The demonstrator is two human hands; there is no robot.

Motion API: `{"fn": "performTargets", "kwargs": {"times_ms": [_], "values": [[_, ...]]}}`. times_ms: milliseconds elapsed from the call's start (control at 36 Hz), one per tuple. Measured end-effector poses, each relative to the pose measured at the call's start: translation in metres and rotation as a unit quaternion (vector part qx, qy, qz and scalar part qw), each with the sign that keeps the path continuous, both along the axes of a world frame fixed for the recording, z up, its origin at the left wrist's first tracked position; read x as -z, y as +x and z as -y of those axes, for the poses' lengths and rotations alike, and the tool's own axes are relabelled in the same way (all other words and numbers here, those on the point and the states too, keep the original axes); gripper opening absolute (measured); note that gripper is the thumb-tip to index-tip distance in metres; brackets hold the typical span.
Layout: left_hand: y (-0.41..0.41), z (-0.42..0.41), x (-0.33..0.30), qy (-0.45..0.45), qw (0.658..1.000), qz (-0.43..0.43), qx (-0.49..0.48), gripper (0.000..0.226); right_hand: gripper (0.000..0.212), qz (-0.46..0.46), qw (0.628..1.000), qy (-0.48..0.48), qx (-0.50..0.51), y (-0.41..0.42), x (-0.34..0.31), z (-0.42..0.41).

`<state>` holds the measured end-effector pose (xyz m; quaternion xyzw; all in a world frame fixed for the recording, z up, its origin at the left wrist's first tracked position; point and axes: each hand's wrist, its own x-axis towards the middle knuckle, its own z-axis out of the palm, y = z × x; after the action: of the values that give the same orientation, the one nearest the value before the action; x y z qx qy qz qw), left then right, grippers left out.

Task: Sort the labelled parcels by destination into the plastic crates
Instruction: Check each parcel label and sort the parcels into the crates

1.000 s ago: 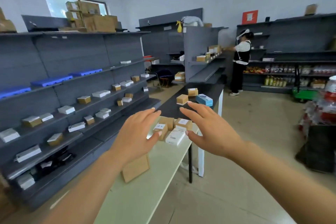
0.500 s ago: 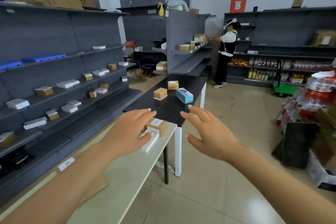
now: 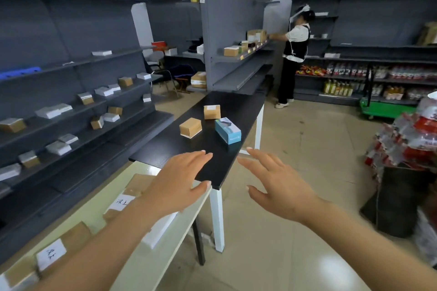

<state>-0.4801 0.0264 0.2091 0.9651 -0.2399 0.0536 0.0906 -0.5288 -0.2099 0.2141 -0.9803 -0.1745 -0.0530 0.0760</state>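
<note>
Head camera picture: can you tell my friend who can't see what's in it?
Two open, empty hands, left hand and right hand, reach over a black table holding two brown parcels and a blue box. Grey shelves hold more parcels.

now closer to the black bench (image 3: 165, 149), both hands reaching out over its near end: left hand (image 3: 176, 185) above the corner, right hand (image 3: 279, 186) past the edge, fingers (image 3: 254, 156) spread.
</note>
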Motion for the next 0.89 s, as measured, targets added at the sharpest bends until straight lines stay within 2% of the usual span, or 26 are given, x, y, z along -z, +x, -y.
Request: {"fn": "performTargets", "kwargs": {"times_ms": [194, 444, 556, 667, 889], "values": [[0.080, 0.060, 0.012, -0.025, 0.997, -0.023, -0.064, 0.072, 0.059, 0.008, 0.999, -0.002, -0.031, 0.096, 0.008, 0.076], [0.163, 0.112, 0.012, -0.037, 0.993, -0.019, -0.108, 0.069, 0.061, -0.008, 0.998, 0.003, -0.069, 0.210, 0.013, 0.138], [0.212, 0.121, 0.019, -0.030, 0.993, -0.016, -0.117, 0.060, 0.059, -0.015, 0.996, 0.010, -0.082, 0.262, 0.024, 0.151], [0.259, 0.123, 0.032, -0.041, 0.992, -0.014, -0.122, 0.062, 0.058, -0.019, 0.996, 0.009, -0.088, 0.313, 0.033, 0.154], [0.403, 0.101, 0.072, -0.069, 0.989, -0.010, -0.129, 0.063, 0.061, -0.051, 0.996, -0.024, -0.076, 0.457, 0.055, 0.143]]}}
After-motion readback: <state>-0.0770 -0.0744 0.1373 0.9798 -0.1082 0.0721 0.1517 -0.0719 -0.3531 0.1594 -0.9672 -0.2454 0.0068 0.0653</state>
